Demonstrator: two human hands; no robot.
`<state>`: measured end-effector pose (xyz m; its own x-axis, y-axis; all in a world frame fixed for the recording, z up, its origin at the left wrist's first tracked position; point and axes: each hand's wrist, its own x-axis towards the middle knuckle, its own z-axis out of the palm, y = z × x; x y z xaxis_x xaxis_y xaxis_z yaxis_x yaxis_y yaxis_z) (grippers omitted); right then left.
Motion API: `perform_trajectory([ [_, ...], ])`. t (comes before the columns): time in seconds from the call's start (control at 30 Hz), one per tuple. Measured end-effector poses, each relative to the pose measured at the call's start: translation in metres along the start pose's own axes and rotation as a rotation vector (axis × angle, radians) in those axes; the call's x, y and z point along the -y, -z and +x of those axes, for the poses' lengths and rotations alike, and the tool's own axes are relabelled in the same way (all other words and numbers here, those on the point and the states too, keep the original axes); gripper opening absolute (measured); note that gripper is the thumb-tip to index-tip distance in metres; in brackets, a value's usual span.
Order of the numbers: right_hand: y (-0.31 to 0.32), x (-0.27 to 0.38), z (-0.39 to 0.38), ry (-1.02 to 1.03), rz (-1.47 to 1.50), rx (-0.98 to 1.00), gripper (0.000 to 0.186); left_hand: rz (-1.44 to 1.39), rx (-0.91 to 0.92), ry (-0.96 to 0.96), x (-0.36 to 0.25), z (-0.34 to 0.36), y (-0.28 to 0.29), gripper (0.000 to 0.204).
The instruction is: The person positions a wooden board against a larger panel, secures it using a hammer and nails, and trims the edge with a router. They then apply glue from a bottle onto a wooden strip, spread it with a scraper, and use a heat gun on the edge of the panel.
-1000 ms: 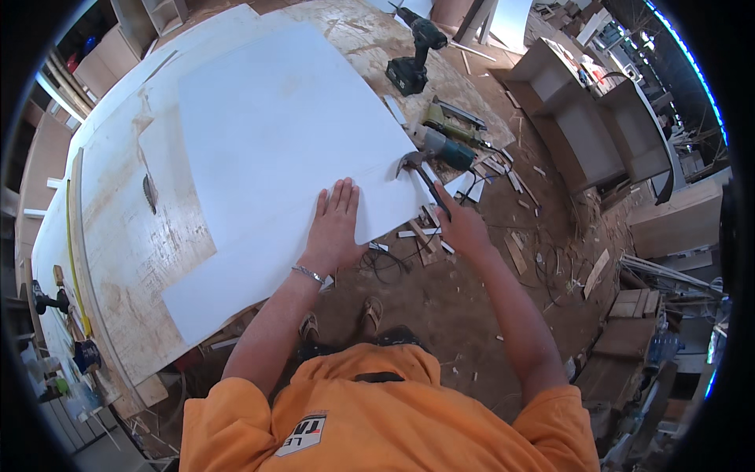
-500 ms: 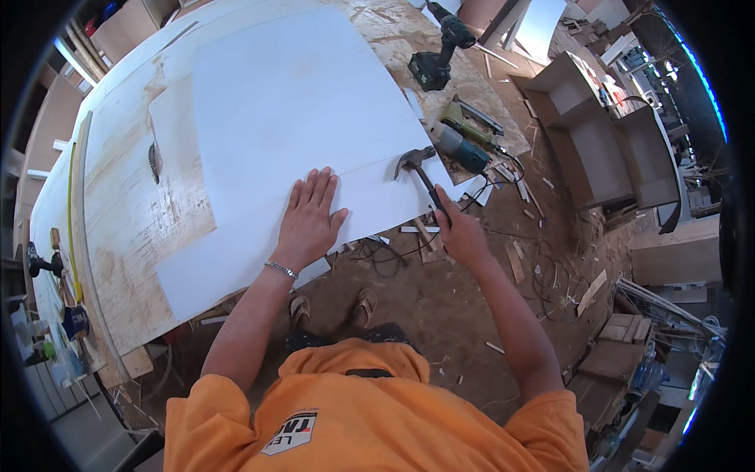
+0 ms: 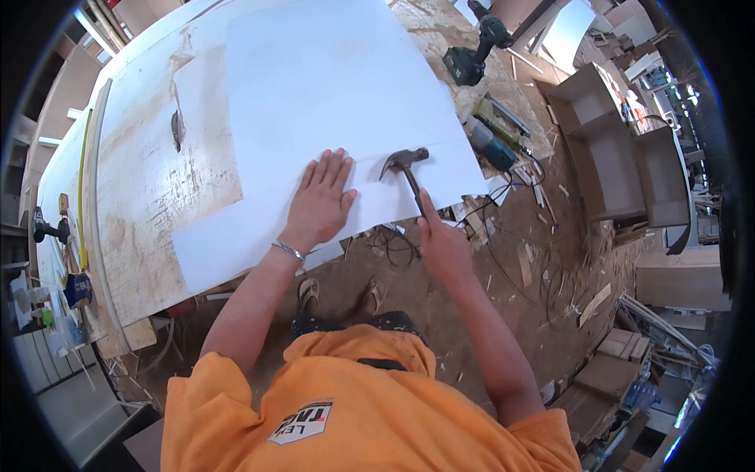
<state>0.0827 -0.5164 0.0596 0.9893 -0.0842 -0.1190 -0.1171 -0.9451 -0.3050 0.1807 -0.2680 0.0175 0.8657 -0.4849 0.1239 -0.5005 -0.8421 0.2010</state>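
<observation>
A large white sheet [image 3: 346, 86] covers much of the workbench, and a faint seam line crosses its near part. My left hand [image 3: 321, 200] lies flat on it, fingers stretched out, a bracelet on the wrist. In my right hand [image 3: 446, 250] is a claw hammer [image 3: 406, 162], held by its dark handle at the sheet's near right edge. The hammer's head is over the sheet, claw toward my left hand; whether it touches the surface I cannot tell.
On the bench's right side are a cordless drill [image 3: 478, 49], a green nail gun [image 3: 503, 122] and a teal-grey power tool [image 3: 491, 145] with a cable. A circular blade [image 3: 176, 130] and a yellow strip [image 3: 83, 189] lie left. Wood scraps litter the floor near an open cabinet [image 3: 617, 157].
The hammer has shifted left over the sheet, closer to my left hand. My left hand stays flat in about the same place. The whole view has shifted slightly.
</observation>
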Motion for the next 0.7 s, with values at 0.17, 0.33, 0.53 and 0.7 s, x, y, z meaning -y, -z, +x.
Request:
perform_trajectory([
  [0.17, 0.017, 0.043, -0.002, -0.039, 0.053, 0.012, 0.055, 0.068, 0.036, 0.118, 0.049, -0.044, 0.014, 0.059],
  [0.33, -0.019, 0.078, -0.016, -0.030, -0.046, 0.004, 0.057, 0.073, 0.048, 0.450, 0.097, -0.062, 0.032, 0.070],
  [0.53, -0.026, 0.125, -0.030, 0.013, 0.043, 0.005, 0.064, -0.317, 0.381, 0.651, 0.144, -0.057, 0.077, 0.089],
  [0.7, -0.051, 0.152, -0.035, -0.041, -0.025, 0.070, 0.063, -0.384, 0.264, 0.556, 0.157, -0.066, 0.063, 0.075],
])
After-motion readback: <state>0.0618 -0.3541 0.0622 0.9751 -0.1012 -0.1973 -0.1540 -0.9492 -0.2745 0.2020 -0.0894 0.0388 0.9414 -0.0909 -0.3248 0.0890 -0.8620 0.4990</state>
